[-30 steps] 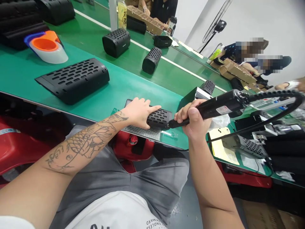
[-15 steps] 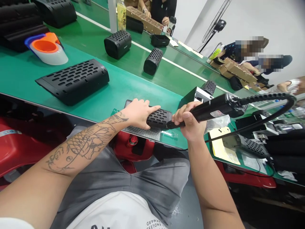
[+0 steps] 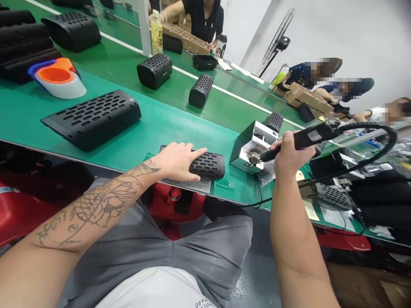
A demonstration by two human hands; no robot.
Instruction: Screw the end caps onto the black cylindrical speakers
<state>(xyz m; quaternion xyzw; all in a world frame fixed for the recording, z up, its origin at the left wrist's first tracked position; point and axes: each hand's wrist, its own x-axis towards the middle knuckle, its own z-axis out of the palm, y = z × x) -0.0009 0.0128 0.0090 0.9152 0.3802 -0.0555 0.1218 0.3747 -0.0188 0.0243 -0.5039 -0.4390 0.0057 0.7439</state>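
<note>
Across the top of a black perforated housing (image 3: 210, 165) lies my left hand (image 3: 178, 163), its thumb on the near side and its fingers reaching over, holding the part down. Part of the housing is hidden under this hand. It rests on a grey pad (image 3: 201, 187) at the bench's front edge. My right hand (image 3: 291, 155) is closed around a black corded electric screwdriver (image 3: 310, 137). The tool's tip is at the front of a white-and-black screw feeder (image 3: 245, 147), right of the housing; whether a screw is on the tip is too small to tell.
A larger perforated shell (image 3: 93, 117) lies on the green bench (image 3: 154, 122) to the left, near a tape dispenser (image 3: 58, 79). Beyond, housings (image 3: 156, 70) stand on the green conveyor. The screwdriver's cable (image 3: 362, 160) loops at right. Co-workers sit across the line.
My right hand has carried the screwdriver away from the housing's right end, rightward to the screw feeder. My left hand has stayed on the housing. The view has shifted slightly.
</note>
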